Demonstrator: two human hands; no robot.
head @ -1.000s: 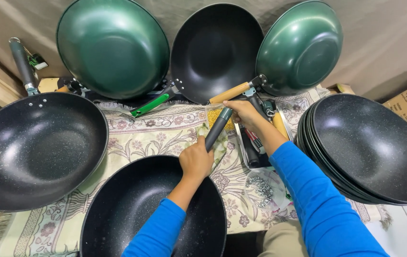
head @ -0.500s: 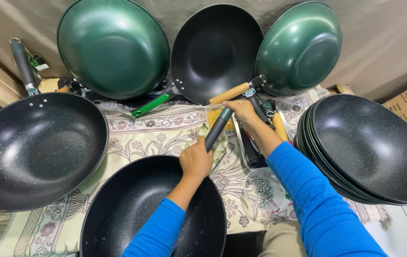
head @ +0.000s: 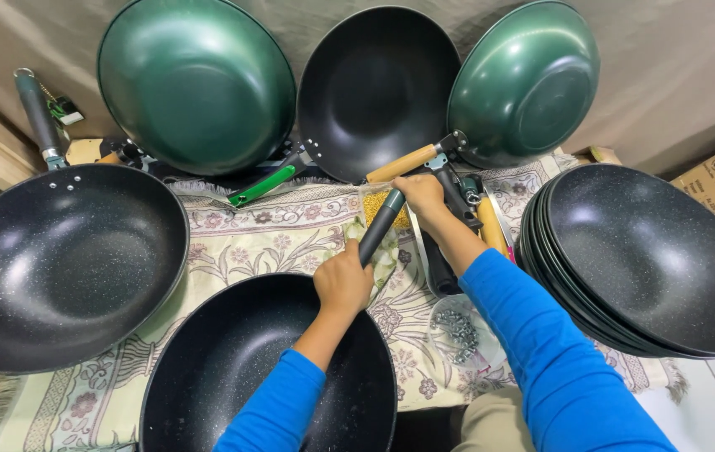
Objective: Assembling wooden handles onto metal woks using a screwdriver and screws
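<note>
A black speckled wok (head: 232,368) lies in front of me on a floral cloth (head: 265,238). Its dark grey handle (head: 380,226) points away towards the upper right. My left hand (head: 342,280) is closed around the near end of that handle, at the wok's rim. My right hand (head: 421,196) pinches the handle's far tip. Both arms wear blue sleeves.
A large black wok (head: 56,264) sits at left, a stack of black woks (head: 650,259) at right. Two green woks (head: 198,84) (head: 525,84) and a black one (head: 378,88) lean against the back wall. A bag of screws (head: 456,331) and spare handles (head: 449,251) lie near my right arm.
</note>
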